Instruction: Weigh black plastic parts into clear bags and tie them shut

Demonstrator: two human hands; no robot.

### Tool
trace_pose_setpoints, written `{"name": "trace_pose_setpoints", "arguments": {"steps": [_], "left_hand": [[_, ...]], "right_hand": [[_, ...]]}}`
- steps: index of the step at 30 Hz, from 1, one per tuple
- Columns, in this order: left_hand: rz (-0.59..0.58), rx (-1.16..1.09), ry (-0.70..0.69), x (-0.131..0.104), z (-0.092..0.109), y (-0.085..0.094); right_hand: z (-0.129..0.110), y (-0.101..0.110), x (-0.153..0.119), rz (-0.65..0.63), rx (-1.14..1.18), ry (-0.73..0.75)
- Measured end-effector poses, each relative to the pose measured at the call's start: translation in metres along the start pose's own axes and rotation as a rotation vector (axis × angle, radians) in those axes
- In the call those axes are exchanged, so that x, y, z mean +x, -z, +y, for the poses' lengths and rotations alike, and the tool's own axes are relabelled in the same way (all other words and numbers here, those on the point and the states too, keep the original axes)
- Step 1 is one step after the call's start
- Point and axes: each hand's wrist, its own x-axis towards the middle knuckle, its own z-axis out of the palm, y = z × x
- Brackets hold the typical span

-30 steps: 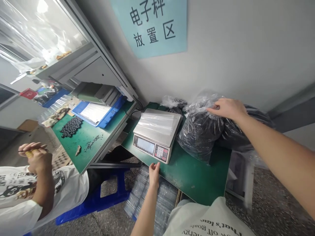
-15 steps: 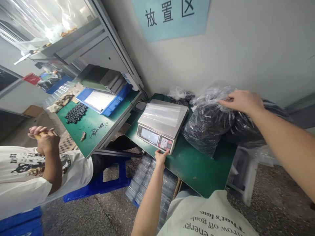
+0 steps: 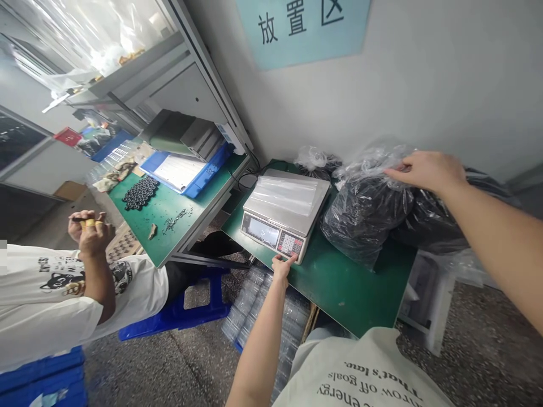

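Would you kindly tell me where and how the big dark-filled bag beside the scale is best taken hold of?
The bag is probably best gripped by its gathered clear neck, coming from above and the right, where the right hand is: loose plastic bunches there above the bulging dark body, while the scale stands close on its left.

Scale [image 3: 282, 222]: pale casing, metal pan, display and keypad along front; flat on green tabletop [image 3: 360, 299]. Bag [image 3: 368, 210]: clear plastic, bulging with dark contents, top bunched; stands right of scale.
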Motion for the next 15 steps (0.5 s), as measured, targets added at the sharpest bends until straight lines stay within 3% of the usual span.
{"name": "trace_pose_setpoints", "arguments": {"steps": [15], "left_hand": [[0.013,0.007,-0.018,0.0010,-0.0014,-0.0007]], "right_hand": [[0.0051,-0.0053,0.0011,0.048,0.050,0.057]]}}
